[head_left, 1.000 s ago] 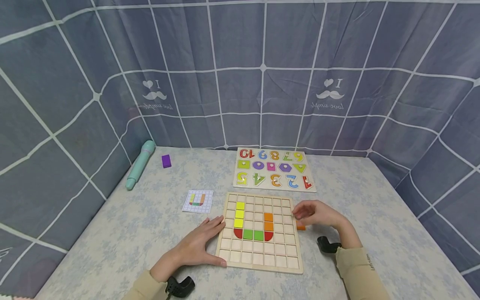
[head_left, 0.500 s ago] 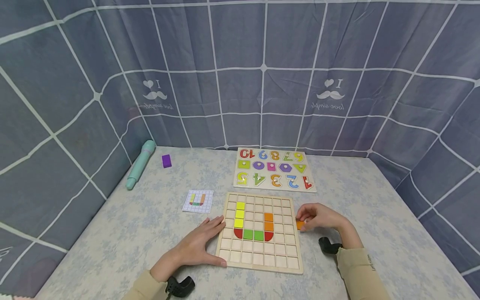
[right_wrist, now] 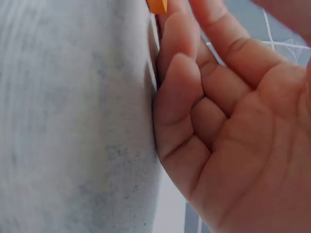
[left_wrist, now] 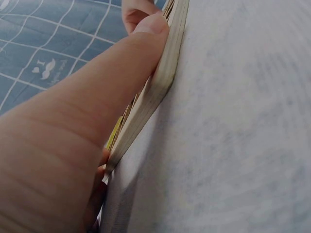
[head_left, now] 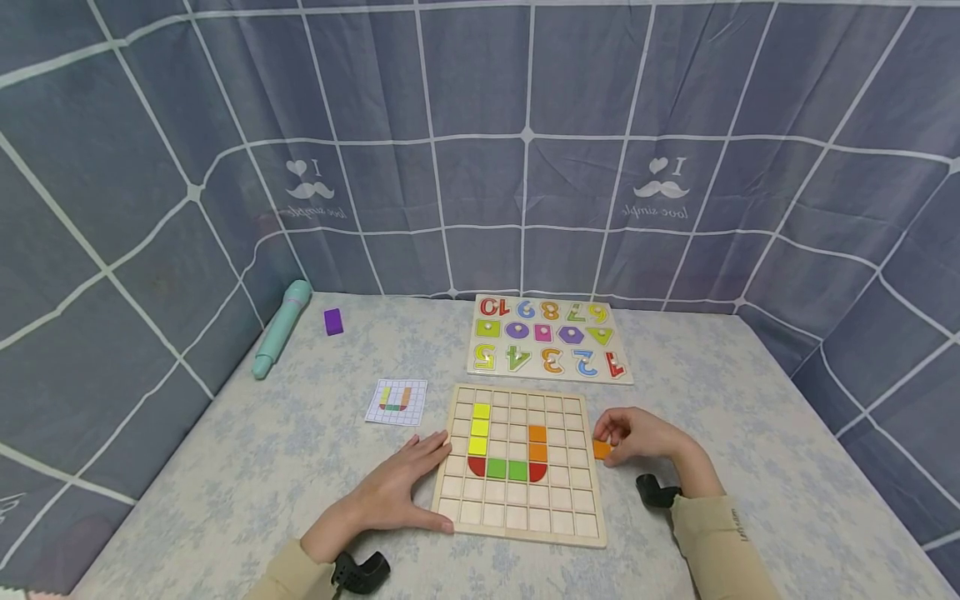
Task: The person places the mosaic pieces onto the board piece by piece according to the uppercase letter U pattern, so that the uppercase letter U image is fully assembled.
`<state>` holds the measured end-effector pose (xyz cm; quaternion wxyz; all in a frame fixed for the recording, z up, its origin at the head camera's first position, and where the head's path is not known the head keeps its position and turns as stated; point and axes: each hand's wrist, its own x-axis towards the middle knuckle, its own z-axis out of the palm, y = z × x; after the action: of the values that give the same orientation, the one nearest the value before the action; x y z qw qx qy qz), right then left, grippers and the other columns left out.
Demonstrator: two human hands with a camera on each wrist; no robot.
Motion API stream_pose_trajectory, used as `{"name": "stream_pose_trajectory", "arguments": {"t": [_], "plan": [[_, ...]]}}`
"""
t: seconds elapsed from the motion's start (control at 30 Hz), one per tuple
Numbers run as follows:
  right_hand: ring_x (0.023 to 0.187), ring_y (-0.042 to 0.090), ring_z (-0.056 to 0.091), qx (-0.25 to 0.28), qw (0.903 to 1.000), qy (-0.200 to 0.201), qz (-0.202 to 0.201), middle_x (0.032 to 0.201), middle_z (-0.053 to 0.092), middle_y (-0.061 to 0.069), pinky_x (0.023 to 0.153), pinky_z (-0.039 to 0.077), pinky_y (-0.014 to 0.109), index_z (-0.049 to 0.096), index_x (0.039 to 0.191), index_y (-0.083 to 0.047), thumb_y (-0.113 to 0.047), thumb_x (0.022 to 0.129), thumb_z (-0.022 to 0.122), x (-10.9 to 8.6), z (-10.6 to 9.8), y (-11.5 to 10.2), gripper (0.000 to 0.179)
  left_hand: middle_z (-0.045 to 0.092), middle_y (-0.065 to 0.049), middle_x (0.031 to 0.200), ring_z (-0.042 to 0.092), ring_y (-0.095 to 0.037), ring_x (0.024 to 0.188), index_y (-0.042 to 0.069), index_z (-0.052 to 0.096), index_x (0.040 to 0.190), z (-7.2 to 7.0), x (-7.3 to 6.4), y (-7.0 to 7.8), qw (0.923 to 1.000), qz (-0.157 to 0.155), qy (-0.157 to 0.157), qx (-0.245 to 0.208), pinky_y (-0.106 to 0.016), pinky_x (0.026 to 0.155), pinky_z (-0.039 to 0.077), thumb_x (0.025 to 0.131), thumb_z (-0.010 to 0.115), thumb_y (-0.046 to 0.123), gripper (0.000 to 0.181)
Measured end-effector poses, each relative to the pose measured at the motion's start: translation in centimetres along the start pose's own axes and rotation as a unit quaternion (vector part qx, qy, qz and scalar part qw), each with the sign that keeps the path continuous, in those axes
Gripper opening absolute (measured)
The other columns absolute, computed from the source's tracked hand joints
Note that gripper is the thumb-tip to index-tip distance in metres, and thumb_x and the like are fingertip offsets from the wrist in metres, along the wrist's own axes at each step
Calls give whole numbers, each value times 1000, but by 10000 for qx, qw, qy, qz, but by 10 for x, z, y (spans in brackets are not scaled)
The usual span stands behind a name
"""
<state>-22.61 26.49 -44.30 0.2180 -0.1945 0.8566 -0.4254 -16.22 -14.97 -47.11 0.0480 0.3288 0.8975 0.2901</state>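
Note:
A square wooden grid board (head_left: 558, 521) lies on the table. Set in its cells are yellow tiles (head_left: 480, 427) in a column, two orange tiles (head_left: 537, 442), two green tiles (head_left: 507, 470) and two red quarter-round tiles (head_left: 537, 472), forming a U. My left hand (head_left: 393, 492) rests along the board's left side, fingers straight, thumb on the near corner; the left wrist view shows that thumb (left_wrist: 153, 29) over the edge. Just right of the board, my right hand (head_left: 641, 435) pinches a loose orange block (head_left: 602, 450) at the tabletop. Its other fingers (right_wrist: 180, 82) are curled.
Left of the board lies a pattern card (head_left: 396, 402) with a U drawn on a grid. Behind is a number-and-shape puzzle board (head_left: 551, 340). A purple block (head_left: 333, 322) and a teal cylindrical stick (head_left: 281, 329) lie at the back left. Tiled-pattern curtains (head_left: 480, 183) enclose the table.
My right hand has drawn slightly right and down from the board's edge, and its thumb and fingers have come to the loose orange block. The left hand and board have stayed put.

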Motion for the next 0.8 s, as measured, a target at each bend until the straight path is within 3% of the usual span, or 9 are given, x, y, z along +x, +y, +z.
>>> {"name": "stream_pose_trajectory", "arguments": {"t": [0.53,0.8], "plan": [[65,17,52,-153,9970,738,188,83,61,7,54,46,25,63,96,1,-4,72,77,0,-1,0,28,26,-8,153,21,-18,140,3,37,144,0,1,0,10000,26,15,39,-35,118,12,65,69,70,108],[71,16,56,-667,9899,1200,344,88,64,3,64,49,29,66,91,-4,-13,73,80,0,-3,0,25,25,-6,153,20,-17,140,4,36,144,1,1,0,10000,0,-15,48,-34,118,11,65,69,70,108]]}}
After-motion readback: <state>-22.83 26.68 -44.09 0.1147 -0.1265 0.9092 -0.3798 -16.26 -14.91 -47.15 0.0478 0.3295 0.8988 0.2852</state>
